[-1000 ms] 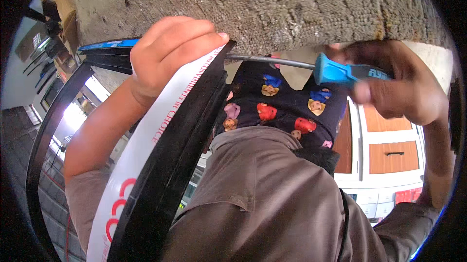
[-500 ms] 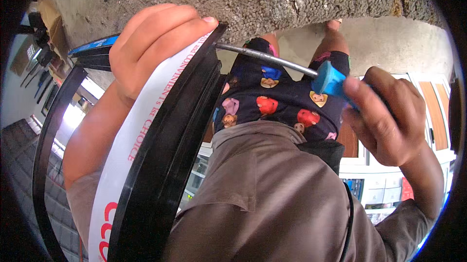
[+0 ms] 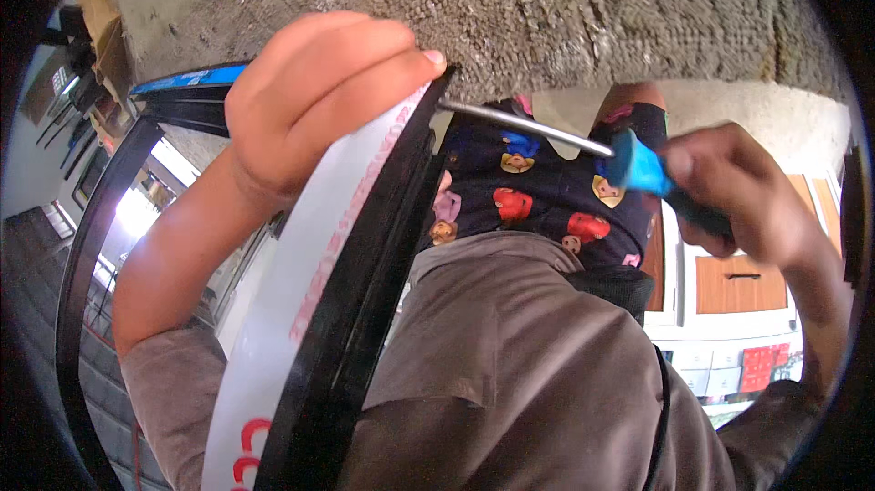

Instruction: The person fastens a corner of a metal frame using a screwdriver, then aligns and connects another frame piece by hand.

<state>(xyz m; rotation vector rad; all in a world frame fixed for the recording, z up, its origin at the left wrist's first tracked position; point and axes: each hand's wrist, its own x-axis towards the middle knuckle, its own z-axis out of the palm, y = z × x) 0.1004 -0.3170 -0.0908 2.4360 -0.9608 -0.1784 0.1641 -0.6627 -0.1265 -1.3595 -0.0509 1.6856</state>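
Note:
A black frame (image 3: 360, 318) of long bars stands in front of my body, with white film (image 3: 273, 372) printed in red along one bar. My left hand (image 3: 319, 99) is closed over the upper corner of that bar, thumb tip near its end. In my right hand (image 3: 743, 195) is a screwdriver (image 3: 645, 167) with a blue and dark handle, partly hidden by my fingers. Its metal shaft points left, and the tip meets the side of the bar just below the corner. Whether it sits on a screw, I cannot tell.
A grey-brown woven carpet (image 3: 565, 17) spans the top of the view. Another bar of the frame carries a blue strip (image 3: 191, 81). At the right are white cabinets with wooden fronts (image 3: 738, 286); at the far left, a cardboard box (image 3: 100, 17).
The frame corner and my left hand have shifted slightly right and down in the view. My right hand has turned around the screwdriver handle and is blurred; the tip stays at the bar.

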